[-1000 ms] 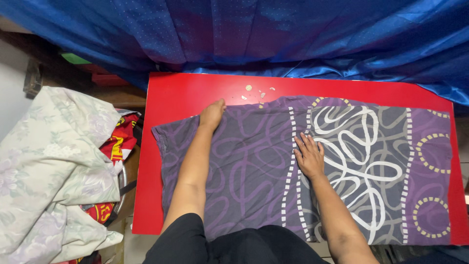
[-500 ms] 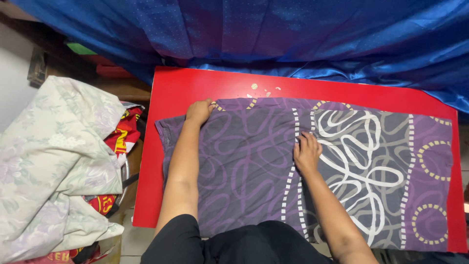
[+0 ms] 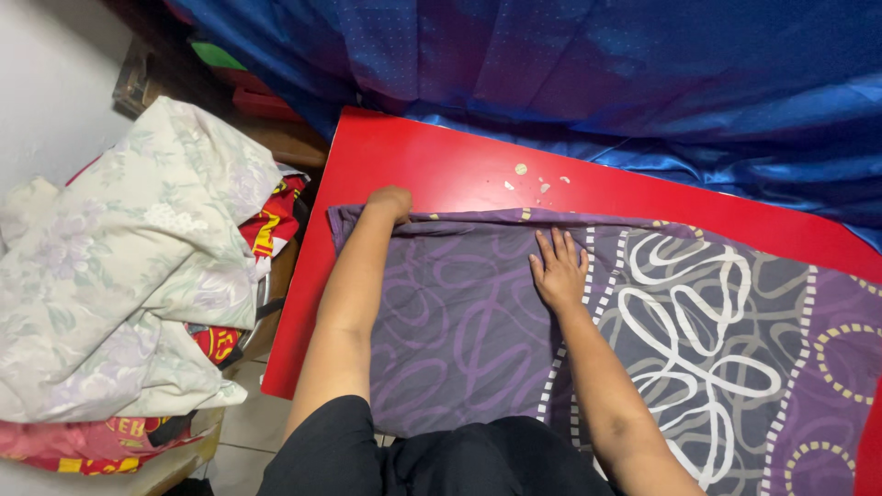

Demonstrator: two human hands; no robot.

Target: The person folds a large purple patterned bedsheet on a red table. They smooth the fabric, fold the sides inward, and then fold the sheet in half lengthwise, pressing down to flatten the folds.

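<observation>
Two bare hands work one patterned cloth (image 3: 478, 312) spread over a red table (image 3: 441, 165), which runs from the centre of the frame to the right edge.

Item: purple and grey cloth, printed with looping purple lines on its left half, bold white and grey loops right of centre, dotted yellow circles at far right, and dashed white stripes between the panels. It lies mostly flat, its near edge falling off the table toward the person at the bottom of the frame. Its far edge looks doubled over into a narrow fold along the upper middle.

Left hand (image 3: 390, 202): at the cloth's upper-left corner, fingers curled shut on the edge of the fabric.

Right hand (image 3: 557, 271): palm down on the cloth just left of the first dashed stripe, fingers open and spread, pressing rather than gripping.

Step in hand, as judged: folding, with one hand pinning the cloth and the other drawing the corner. The next move would call for keeping the edge straight and the pinned part from sliding.

Surroundings: a shiny blue fabric (image 3: 597, 83) drapes across the top of the frame; pale crumbs (image 3: 533, 179) dot the bare table beyond the cloth; a heap of floral bedding (image 3: 129, 266) over red and yellow cloth (image 3: 266, 230) sits at the left.
</observation>
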